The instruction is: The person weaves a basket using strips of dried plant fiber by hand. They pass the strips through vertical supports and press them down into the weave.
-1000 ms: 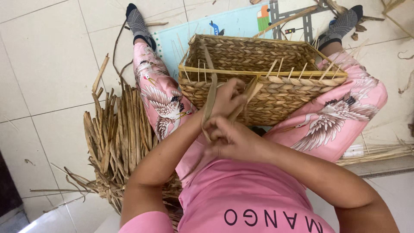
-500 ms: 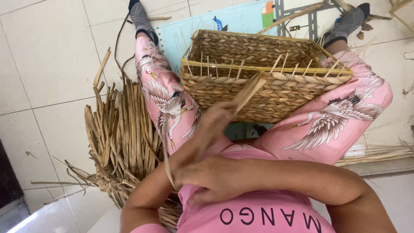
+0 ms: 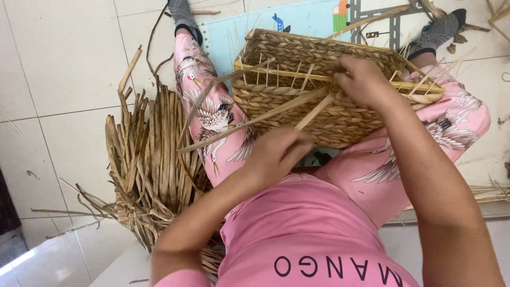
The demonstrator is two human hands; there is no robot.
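We sit on the tiled floor with a half-woven rectangular straw basket (image 3: 319, 90) between our knees. Our left hand (image 3: 279, 154) pinches long flat dried reed strips (image 3: 255, 119); our right hand (image 3: 361, 79) grips the rim. Keeping the strips taut should help tight weaving.

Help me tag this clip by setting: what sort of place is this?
Probably a home floor used for hand weaving. The person sits on pale floor tiles beside a printed play mat, with a half-woven basket between the legs and a bundle of dried reeds alongside.
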